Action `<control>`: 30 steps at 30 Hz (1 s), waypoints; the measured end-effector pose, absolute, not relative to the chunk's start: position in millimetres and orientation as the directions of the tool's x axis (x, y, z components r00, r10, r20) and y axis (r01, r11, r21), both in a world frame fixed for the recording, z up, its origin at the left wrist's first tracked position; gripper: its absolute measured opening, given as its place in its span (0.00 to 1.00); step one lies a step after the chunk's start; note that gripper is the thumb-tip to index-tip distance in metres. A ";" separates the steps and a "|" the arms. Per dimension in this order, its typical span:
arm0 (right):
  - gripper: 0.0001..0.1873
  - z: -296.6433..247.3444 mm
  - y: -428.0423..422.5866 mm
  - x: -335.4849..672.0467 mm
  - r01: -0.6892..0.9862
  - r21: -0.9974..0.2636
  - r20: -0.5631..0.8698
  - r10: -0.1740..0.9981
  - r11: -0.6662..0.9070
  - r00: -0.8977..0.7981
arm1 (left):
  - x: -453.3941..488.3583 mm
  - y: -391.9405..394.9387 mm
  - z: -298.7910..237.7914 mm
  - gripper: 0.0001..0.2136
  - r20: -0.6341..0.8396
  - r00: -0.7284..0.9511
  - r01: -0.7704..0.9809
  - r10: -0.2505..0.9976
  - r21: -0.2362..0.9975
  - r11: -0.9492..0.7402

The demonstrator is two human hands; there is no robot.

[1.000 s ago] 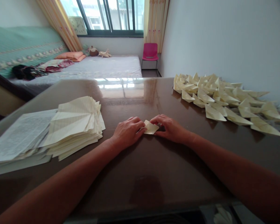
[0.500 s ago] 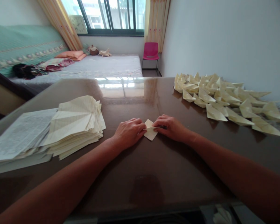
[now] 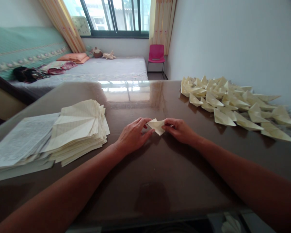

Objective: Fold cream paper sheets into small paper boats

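A small piece of cream folded paper (image 3: 159, 127) is held just above the middle of the brown table, its lower point facing me. My right hand (image 3: 178, 129) pinches its right corner between thumb and fingers. At the left corner, my left hand (image 3: 135, 132) has its thumb and fingertips around the paper's edge, with a small gap showing between thumb and forefinger. The inner folds of the paper cannot be made out.
On the left of the glossy table (image 3: 135, 181) lies a stack of creased paper sheets (image 3: 75, 126) beside printed pages (image 3: 21, 139). Many folded paper boats (image 3: 223, 97) crowd the right side against the wall. Beyond stand a bed (image 3: 116, 69) and a pink chair (image 3: 156, 54).
The folded paper has been lifted and tilted from its flat diamond position. My left thumb and fingers have spread a little, and my right hand now grips the right corner.
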State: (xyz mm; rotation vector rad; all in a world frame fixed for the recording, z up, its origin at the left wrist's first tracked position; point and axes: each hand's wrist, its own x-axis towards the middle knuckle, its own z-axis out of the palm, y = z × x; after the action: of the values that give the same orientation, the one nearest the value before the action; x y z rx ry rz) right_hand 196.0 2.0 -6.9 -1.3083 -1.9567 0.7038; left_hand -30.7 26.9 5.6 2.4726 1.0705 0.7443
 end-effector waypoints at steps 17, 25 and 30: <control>0.21 3.3 -5.8 184.2 0.508 -0.783 0.294 0.933 0.359 -0.206 | -27.7 28.3 0.8 0.08 0.387 0.492 0.429 0.780 0.672 -0.604; 0.13 1.9 -7.8 184.8 0.470 -0.823 0.230 0.944 0.319 -0.237 | -24.6 24.4 -1.5 0.08 0.399 0.553 0.337 0.732 0.696 -0.634; 0.12 3.1 -7.5 183.6 0.275 -0.940 0.133 0.959 0.201 -0.249 | -24.0 23.6 0.2 0.11 0.290 0.579 0.303 0.762 0.791 -0.531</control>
State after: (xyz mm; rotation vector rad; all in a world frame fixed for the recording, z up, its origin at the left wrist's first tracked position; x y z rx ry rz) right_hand 183.6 -7.5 3.1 -1.1756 -1.6808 1.0837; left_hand -24.0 23.6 0.2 2.1011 0.8447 0.8301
